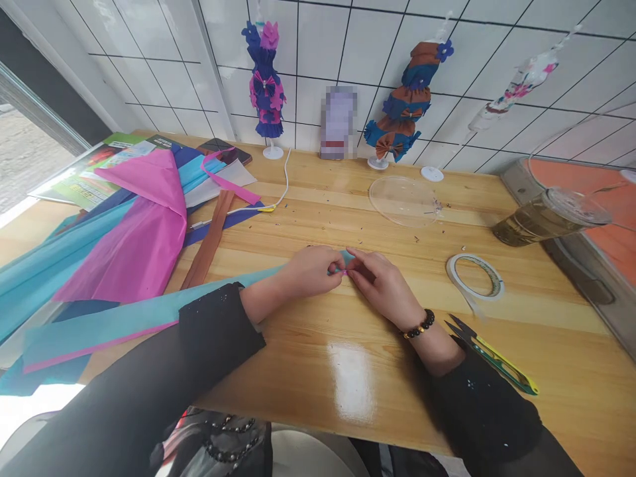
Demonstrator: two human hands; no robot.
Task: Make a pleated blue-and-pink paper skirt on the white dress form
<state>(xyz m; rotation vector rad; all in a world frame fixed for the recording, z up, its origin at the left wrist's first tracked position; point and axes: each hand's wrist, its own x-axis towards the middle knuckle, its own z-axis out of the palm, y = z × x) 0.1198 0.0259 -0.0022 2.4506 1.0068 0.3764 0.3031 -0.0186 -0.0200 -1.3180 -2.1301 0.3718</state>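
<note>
As our left hand (311, 271) meets our right hand (382, 285), we see both closed, fingertips pinching the strip (139, 315), tape (450, 269) right of them, clippers (497, 361) by right wrist.

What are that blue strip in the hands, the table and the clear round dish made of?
The blue strip, pinched by the left hand and right hand, looks like thin matte paper or non-woven fabric: it bends softly. The table looks like varnished wood: grain lines, glossy glare. The clear round dish seems thin plastic: see-through, shiny.
</note>
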